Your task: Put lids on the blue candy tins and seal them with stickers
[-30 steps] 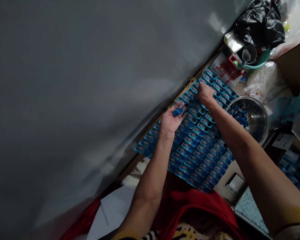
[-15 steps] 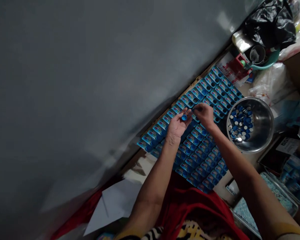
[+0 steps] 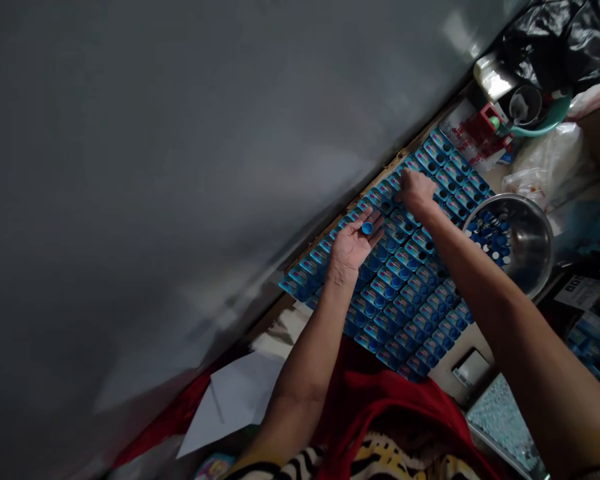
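Observation:
Rows of small blue printed packs (image 3: 390,277) cover the table, many with a round blue piece or a dark round spot. My left hand (image 3: 354,245) is palm up over the rows, fingers spread, with a round blue cap (image 3: 367,228) lying on the fingers. Farther up the rows, my right hand (image 3: 417,193) is over the packs near the wall side, its fingers bent downward and closed; whatever is at its fingertips is hidden. A steel bowl (image 3: 534,247) with blue and white round pieces (image 3: 490,235) is right of the packs, partly behind my right forearm.
A grey wall (image 3: 180,167) runs along the far left edge. Beyond the packs are a red box (image 3: 483,123), a teal basin (image 3: 550,123) and a black plastic bag (image 3: 555,47). A clear tray of pale blue bits (image 3: 505,417) and a phone-like object (image 3: 471,368) lie at the lower right.
My right hand has moved away from my left hand, up and to the right over the packs. My left hand still holds the cap and has barely moved. The view has shifted slightly.

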Available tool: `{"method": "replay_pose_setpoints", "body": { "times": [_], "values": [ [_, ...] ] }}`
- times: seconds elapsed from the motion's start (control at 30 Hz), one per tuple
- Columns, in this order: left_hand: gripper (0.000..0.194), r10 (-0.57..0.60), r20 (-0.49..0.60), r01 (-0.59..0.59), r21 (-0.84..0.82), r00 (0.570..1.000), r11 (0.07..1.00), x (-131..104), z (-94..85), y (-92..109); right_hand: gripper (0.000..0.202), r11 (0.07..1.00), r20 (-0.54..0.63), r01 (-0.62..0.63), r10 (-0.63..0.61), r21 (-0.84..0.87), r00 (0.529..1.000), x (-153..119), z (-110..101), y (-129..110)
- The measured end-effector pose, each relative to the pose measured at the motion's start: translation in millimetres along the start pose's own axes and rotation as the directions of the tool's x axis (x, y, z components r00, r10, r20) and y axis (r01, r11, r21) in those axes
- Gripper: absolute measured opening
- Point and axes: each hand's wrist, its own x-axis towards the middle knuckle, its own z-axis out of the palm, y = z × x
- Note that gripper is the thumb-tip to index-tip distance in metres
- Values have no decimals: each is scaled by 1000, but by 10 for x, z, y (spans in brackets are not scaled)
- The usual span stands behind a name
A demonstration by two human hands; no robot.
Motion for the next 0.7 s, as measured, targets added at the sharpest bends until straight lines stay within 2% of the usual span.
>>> {"method": "replay_pose_setpoints", "body": {
  "times": [0.13,0.2,0.27,0.33,0.4,0.47,0.53,0.6,0.67,0.7],
  "values": [
    [48,-8,-36,7,-38,999,999,10,1,-105,24,965,-126,233,-218,122,968,-612,164,-36],
    [47,8,-36,-9,-39,999,999,9,-20,-173,20,901,-114,351,-333,254,936,-869,336,14],
    [49,18,-52,-20,-42,998,999,-4,-37,-259,14,831,-106,389,-380,397,919,-1032,513,96],
    [52,21,-85,-26,-61,996,998,-25,-39,-352,7,763,-136,371,-356,530,925,-1103,651,176],
    [53,38,-124,-50,-92,991,995,-40,-23,-431,2,684,-181,327,-279,652,943,-1105,720,225],
    [53,78,-148,-97,-126,986,987,-34,9,-467,7,602,-185,259,-184,755,965,-1054,715,233],
    [52,123,-167,-150,-160,978,976,-6,51,-444,13,563,-148,204,-144,801,979,-961,649,206],
    [53,145,-186,-179,-183,972,967,32,91,-363,11,623,-135,209,-165,754,977,-838,550,164],
    [52,154,-193,-190,-187,969,964,56,111,-252,5,751,-182,238,-159,615,970,-705,453,125],
    [51,164,-187,-198,-179,969,964,57,108,-197,9,815,-208,239,-149,527,967,-641,414,109]
  ]
}}
